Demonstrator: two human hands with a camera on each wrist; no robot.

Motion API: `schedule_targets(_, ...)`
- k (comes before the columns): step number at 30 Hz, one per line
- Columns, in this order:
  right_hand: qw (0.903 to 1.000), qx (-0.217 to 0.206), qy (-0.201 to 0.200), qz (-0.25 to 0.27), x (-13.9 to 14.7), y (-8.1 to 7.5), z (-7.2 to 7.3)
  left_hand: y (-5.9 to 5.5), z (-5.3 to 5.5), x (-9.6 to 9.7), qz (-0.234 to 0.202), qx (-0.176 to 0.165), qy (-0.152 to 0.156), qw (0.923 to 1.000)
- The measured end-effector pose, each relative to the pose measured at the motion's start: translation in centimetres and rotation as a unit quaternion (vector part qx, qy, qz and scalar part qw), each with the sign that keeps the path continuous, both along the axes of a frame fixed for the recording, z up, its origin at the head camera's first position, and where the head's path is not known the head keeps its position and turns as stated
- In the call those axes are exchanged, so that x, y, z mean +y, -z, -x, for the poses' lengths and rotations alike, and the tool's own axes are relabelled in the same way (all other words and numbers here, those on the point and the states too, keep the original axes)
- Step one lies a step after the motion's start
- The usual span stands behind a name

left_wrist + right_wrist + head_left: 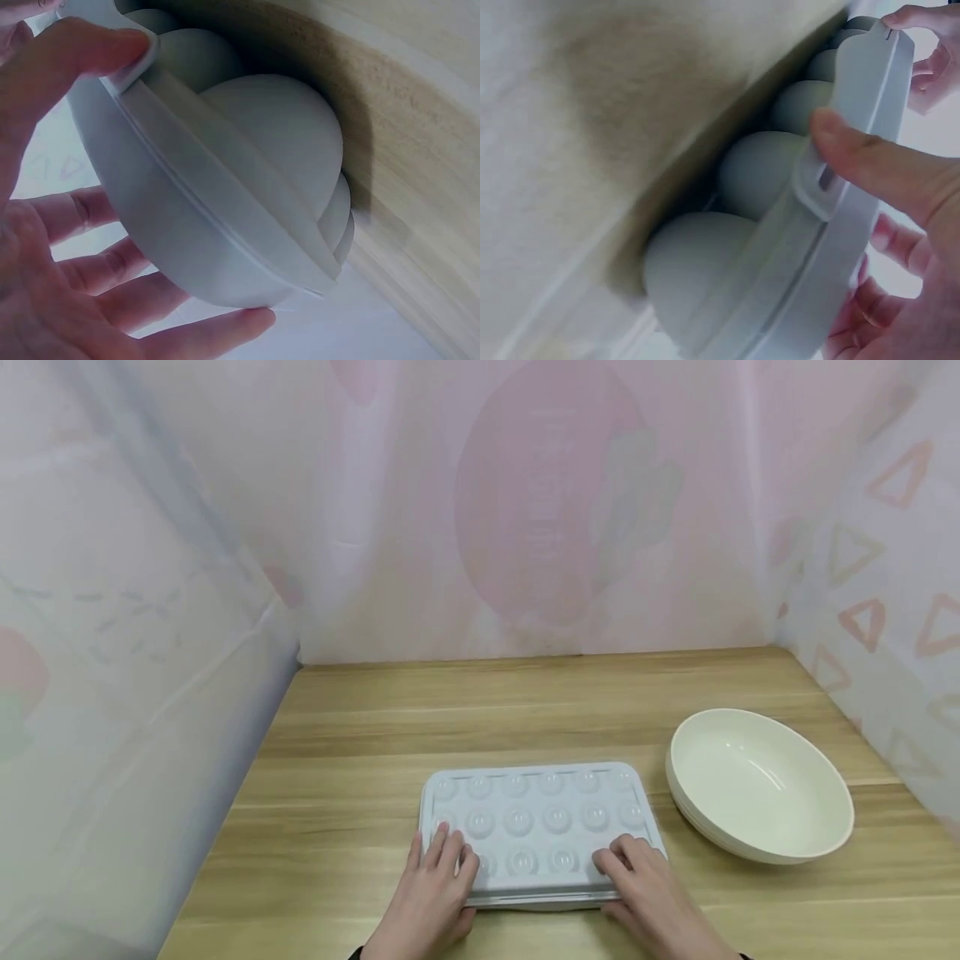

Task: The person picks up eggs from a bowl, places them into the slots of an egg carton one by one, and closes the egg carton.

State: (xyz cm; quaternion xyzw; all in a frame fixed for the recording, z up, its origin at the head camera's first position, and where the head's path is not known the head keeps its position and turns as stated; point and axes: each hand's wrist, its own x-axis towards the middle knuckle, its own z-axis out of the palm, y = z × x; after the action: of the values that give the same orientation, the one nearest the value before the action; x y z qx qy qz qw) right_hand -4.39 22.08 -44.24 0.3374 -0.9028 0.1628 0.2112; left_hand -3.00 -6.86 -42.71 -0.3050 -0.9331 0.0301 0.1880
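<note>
A pale grey lidded plastic tray (517, 820) lies on the table in front of me, with rows of small round domes on its lid. Large rounded cups (274, 142) bulge from its underside in the left wrist view. My left hand (438, 885) grips its near left corner, fingers over the lid and thumb on a front tab. At the near right part, my right hand (648, 885) holds the tray with curled fingers on top. Its thumb presses the slotted front tab (821, 180) in the right wrist view.
To the right of the tray stands a round cream bowl (761, 785). The wood-grain table (337, 735) is bounded by a printed cloth curtain (390, 568) at the back and by similar hangings at both sides.
</note>
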Motion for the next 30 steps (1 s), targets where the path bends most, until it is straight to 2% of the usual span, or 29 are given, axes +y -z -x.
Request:
schedule_targets(4, 1.0, -0.003, -0.002, -0.005, 0.3, 0.1, 0.2, -0.2, 0.0, 0.0, 0.008, -0.012, -0.005, 0.9999)
schedule_targets(11, 0.9995, 0.028, -0.003, -0.016, 0.5, 0.3, 0.2, -0.1, -0.1, 0.2, 0.002, -0.004, 0.003, 1.0)
schedule_targets(14, 0.9997, 0.021, 0.004, -0.015, 0.5, 0.2, 0.2, -0.1, 0.0, 0.2, -0.003, -0.008, 0.004, 1.0)
schedule_targets(18, 0.9997, 0.0, 0.018, -0.016, 0.5, 0.0, 0.4, -0.1, 0.2, 0.2, -0.01, -0.037, -0.004, 0.9993)
schedule_targets(24, 0.9993, -0.001, 0.037, -0.009, 0.5, 0.2, 0.6, 0.2, 1.2, 0.0, -0.048, -0.063, 0.001, 0.9969)
schedule_targets(30, 0.9987, 0.011, 0.05, -0.004, 0.3, 0.6, 0.7, 0.6, 2.5, -0.4, -0.076, -0.063, 0.009, 0.9951)
